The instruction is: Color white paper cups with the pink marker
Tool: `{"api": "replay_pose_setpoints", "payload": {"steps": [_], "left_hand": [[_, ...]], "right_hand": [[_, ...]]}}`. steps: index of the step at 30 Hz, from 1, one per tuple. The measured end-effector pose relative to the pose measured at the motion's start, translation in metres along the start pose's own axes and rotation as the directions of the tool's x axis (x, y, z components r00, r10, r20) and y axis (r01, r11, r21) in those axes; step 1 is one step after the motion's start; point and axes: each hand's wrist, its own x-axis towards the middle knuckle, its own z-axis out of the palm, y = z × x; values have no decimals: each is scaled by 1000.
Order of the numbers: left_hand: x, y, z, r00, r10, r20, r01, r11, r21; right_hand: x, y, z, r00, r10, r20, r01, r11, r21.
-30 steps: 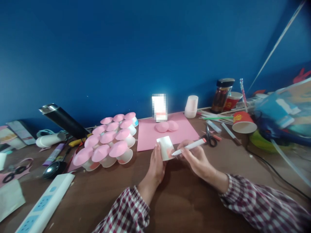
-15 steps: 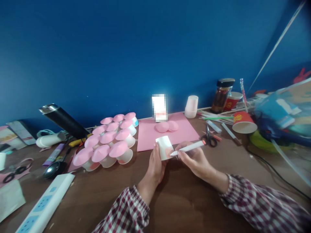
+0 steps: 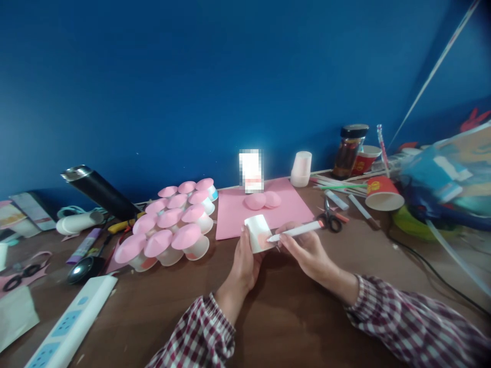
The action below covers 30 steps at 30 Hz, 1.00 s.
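My left hand (image 3: pixel 245 263) is closed around a white paper cup (image 3: pixel 255 230), held upside down and slightly tilted above the table. A peach-coloured patch shows on the cup's lower right side. In my right hand (image 3: pixel 307 250) is a white marker pen (image 3: pixel 299 231) with an orange-red end, gripped between thumb and fingers. Its tip meets the cup at the coloured patch. Behind the cup, pink paper cones (image 3: pixel 255 201) rest on a pink paper sheet (image 3: pixel 230 217). To the left stand several upturned cups with pink cone tops (image 3: pixel 186 235).
Right of the sheet lie black-handled scissors (image 3: pixel 330 220), more markers (image 3: pixel 364 210) and a red paper cup (image 3: pixel 383 194). Stacked white cups (image 3: pixel 301 168) stand near the blue wall. At left are a black tumbler (image 3: pixel 103 191), a power strip (image 3: pixel 72 319) and a dark rounded object (image 3: pixel 85 269).
The marker tip has shifted slightly left and up across the patch on the cup. Both hands keep their hold, and the surroundings look the same.
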Motion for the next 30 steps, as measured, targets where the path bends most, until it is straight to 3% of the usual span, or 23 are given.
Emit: {"api": "replay_pose_setpoints", "payload": {"steps": [6, 11, 22, 30], "left_hand": [[0, -2, -3, 1000, 4, 8, -3, 1000, -22], [0, -1, -3, 1000, -3, -6, 3, 1000, -21], [1, -2, -4, 1000, 5, 28, -6, 999, 44], [0, -2, -2, 1000, 10, -25, -10, 1000, 3]], "right_hand": [[1, -2, -1, 997, -20, 71, 22, 999, -32], [1, -2, 0, 1000, 8, 25, -8, 1000, 21], [-1, -5, 1, 994, -45, 100, 53, 996, -78], [2, -6, -2, 998, -30, 52, 34, 997, -66]]}}
